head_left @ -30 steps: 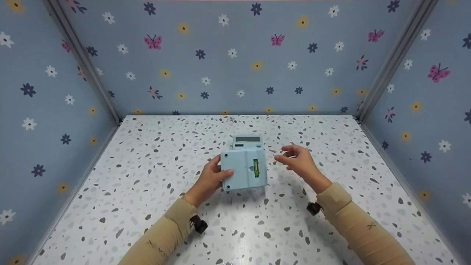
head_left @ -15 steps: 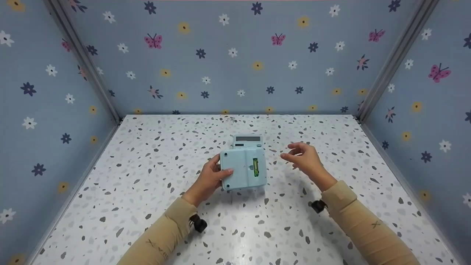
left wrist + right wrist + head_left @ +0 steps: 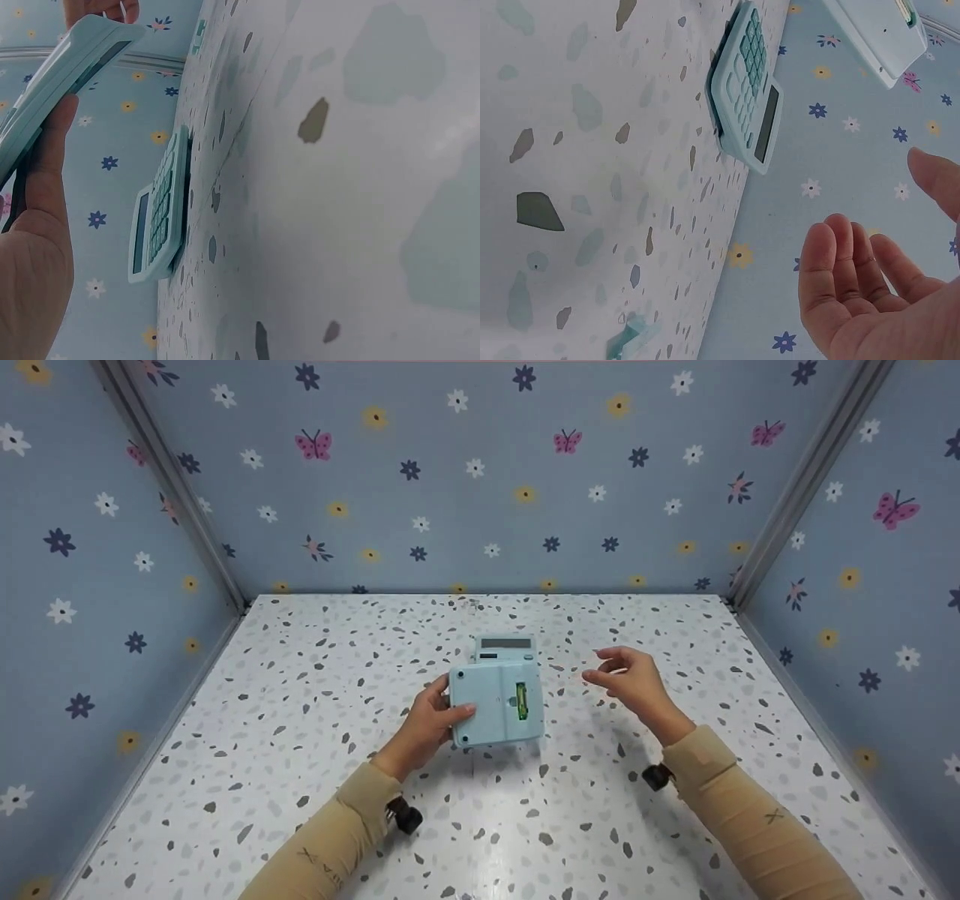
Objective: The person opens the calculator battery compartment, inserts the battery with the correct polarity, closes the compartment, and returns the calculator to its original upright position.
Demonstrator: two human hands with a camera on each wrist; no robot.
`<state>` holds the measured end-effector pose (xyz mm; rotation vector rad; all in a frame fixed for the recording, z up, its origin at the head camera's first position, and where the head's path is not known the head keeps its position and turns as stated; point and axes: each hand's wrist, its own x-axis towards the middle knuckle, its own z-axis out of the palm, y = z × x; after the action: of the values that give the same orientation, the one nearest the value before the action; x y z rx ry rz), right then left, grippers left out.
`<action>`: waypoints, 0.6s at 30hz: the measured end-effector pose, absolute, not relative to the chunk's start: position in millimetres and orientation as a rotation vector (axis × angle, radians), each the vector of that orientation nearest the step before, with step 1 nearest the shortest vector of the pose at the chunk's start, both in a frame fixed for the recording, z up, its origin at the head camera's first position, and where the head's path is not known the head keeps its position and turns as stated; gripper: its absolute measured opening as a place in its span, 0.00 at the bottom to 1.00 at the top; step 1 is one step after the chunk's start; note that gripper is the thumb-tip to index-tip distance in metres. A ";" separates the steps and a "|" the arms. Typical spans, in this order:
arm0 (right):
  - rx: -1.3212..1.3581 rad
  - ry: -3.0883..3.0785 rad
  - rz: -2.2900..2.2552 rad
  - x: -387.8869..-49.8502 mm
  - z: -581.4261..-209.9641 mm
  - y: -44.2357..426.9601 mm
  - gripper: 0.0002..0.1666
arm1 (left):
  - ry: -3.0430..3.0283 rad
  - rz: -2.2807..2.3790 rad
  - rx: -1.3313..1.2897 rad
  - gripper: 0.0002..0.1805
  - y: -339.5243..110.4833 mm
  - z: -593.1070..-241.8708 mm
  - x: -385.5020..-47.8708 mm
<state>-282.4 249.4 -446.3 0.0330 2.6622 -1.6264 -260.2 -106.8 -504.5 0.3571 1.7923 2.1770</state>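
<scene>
My left hand [image 3: 424, 727] grips a light-blue calculator [image 3: 487, 712] by its left side, thumb on the back and fingers underneath. Its back faces up, and a green battery [image 3: 522, 701] shows in an uncovered slot. Off to the right, my right hand [image 3: 634, 682] hovers over the table, apart from the calculator. Its fingers are loosely bent, the thumb stands away from them, and they hold nothing [image 3: 877, 300]. Behind the held calculator, a second light-blue calculator [image 3: 505, 644] lies keys up on the table; its display shows but its keys are hidden in the head view.
Speckled white table [image 3: 337, 660] lies beneath both hands. Flowered blue panels [image 3: 480, 472] enclose it at the back and both sides. On the tabletop, a small mint-coloured piece [image 3: 630, 339] appears in the right wrist view; its kind is unclear.
My right hand has moved right, away from the held calculator, and slightly farther back. The left hand and its calculator have hardly moved.
</scene>
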 end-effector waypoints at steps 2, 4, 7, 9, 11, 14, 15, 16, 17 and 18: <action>0.031 2.674 -1.619 -282.7 -445.9 251.4 0.34 | 1.797 2.174 0.349 0.41 -106.7 -503.6 -260.1; 0.036 2.689 -1.611 -283.5 -445.9 253.4 0.34 | 1.802 2.172 0.342 0.41 -106.4 -503.0 -259.9; 0.046 2.707 -1.596 -284.9 -445.7 256.5 0.34 | 1.806 2.171 0.338 0.41 -105.8 -502.4 -259.6; 0.065 2.715 -1.584 -286.0 -445.7 258.8 0.35 | 1.805 2.173 0.340 0.41 -105.5 -502.2 -259.5; 0.080 2.723 -1.569 -286.9 -446.0 261.4 0.35 | 1.803 2.176 0.342 0.41 -105.3 -502.0 -259.3; 0.100 2.737 -1.546 -287.8 -447.1 265.6 0.35 | 1.795 2.179 0.345 0.41 -105.4 -502.4 -259.6; 0.104 2.745 -1.539 -288.1 -447.4 267.0 0.35 | 1.792 2.180 0.346 0.41 -105.4 -502.7 -259.8; 0.107 2.751 -1.532 -288.3 -447.9 268.4 0.35 | 1.791 2.181 0.347 0.41 -105.5 -502.9 -259.8; 0.109 2.757 -1.526 -288.7 -448.5 269.7 0.35 | 1.789 2.182 0.348 0.41 -105.4 -503.1 -259.9; 0.111 2.762 -1.523 -289.1 -449.1 270.9 0.35 | 1.788 2.182 0.349 0.41 -105.5 -503.4 -260.0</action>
<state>-289.1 270.9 -449.1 0.1113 2.7622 -1.5228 -260.0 -105.5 -503.4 0.3489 1.7880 2.1816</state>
